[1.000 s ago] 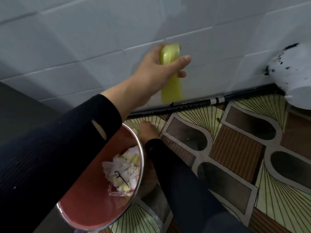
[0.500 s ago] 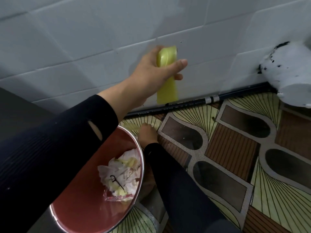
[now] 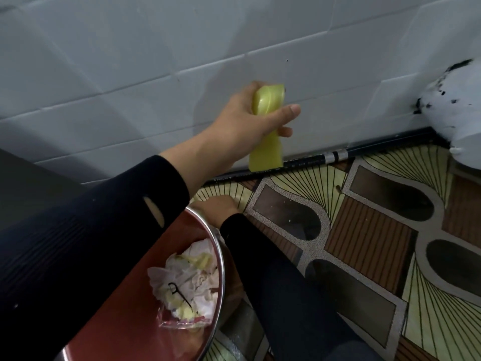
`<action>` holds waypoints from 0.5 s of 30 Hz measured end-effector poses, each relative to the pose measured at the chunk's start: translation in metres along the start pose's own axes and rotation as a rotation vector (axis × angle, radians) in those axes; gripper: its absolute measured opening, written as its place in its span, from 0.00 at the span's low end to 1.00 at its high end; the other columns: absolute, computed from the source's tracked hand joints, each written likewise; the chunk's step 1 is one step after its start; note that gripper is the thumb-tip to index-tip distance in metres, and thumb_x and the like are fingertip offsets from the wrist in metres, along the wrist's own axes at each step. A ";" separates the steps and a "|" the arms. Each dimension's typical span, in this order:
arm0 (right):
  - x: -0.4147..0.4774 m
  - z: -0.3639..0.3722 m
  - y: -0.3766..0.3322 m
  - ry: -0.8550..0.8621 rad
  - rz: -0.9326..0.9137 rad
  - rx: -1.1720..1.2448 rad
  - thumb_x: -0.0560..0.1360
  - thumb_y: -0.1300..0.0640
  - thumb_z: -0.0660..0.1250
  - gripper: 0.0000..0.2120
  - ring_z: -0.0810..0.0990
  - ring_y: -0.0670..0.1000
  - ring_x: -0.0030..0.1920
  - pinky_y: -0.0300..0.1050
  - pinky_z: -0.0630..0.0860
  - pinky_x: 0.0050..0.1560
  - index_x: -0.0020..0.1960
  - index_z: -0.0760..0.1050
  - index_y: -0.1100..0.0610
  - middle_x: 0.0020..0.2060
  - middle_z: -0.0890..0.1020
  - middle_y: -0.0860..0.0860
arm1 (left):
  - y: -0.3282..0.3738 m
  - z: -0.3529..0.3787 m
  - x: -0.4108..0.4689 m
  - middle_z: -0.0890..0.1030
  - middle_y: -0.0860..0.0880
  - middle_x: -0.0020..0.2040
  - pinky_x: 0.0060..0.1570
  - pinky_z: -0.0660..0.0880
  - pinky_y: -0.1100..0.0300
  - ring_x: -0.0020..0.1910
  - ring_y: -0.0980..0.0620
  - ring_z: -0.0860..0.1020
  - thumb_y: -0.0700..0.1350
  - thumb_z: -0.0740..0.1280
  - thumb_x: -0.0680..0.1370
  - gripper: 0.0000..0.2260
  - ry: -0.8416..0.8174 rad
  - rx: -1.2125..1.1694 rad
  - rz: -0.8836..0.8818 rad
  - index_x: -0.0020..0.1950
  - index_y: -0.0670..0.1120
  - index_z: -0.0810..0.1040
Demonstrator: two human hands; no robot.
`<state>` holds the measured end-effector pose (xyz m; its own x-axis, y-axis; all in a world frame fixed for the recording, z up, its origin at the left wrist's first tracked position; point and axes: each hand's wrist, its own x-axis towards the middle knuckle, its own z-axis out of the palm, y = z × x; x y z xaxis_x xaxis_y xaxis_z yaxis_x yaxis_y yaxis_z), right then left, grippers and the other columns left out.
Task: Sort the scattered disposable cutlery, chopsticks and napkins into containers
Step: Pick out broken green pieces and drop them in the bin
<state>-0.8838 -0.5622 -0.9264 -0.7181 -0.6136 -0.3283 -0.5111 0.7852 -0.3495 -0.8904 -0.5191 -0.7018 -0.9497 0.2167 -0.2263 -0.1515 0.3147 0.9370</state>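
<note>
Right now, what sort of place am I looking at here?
Probably a floor-level corner of a home kitchen or dining area, though that is a guess. A white tiled wall meets patterned vinyl flooring, and a red waste bin with a metal rim holds crumpled napkins.

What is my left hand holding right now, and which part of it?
A yellow-green plastic piece; the left hand has its grip around the upper half, and the lower end hangs free.
</note>
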 end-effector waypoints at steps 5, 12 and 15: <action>-0.025 -0.006 0.002 0.111 0.099 0.012 0.82 0.64 0.54 0.15 0.81 0.58 0.58 0.49 0.75 0.50 0.67 0.68 0.60 0.58 0.80 0.57 | 0.009 -0.003 0.000 0.80 0.48 0.53 0.42 0.81 0.60 0.45 0.53 0.84 0.47 0.72 0.76 0.23 0.023 -0.006 0.002 0.69 0.46 0.69; -0.121 -0.054 0.015 0.029 0.545 0.652 0.81 0.53 0.61 0.12 0.81 0.57 0.51 0.54 0.79 0.52 0.59 0.72 0.61 0.51 0.81 0.56 | 0.069 -0.025 -0.037 0.81 0.48 0.51 0.54 0.80 0.51 0.48 0.48 0.84 0.41 0.71 0.76 0.22 0.062 -0.080 -0.035 0.68 0.48 0.69; -0.180 -0.111 0.012 0.063 0.616 0.988 0.81 0.42 0.60 0.20 0.80 0.53 0.47 0.46 0.75 0.44 0.56 0.75 0.59 0.48 0.82 0.52 | 0.121 -0.045 -0.057 0.79 0.47 0.50 0.51 0.81 0.45 0.45 0.48 0.83 0.39 0.68 0.78 0.17 0.080 -0.142 -0.089 0.66 0.45 0.70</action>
<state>-0.8129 -0.4330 -0.7741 -0.7527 -0.1239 -0.6466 0.5030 0.5255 -0.6862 -0.8667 -0.5351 -0.5637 -0.9487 0.1173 -0.2936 -0.2679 0.1947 0.9436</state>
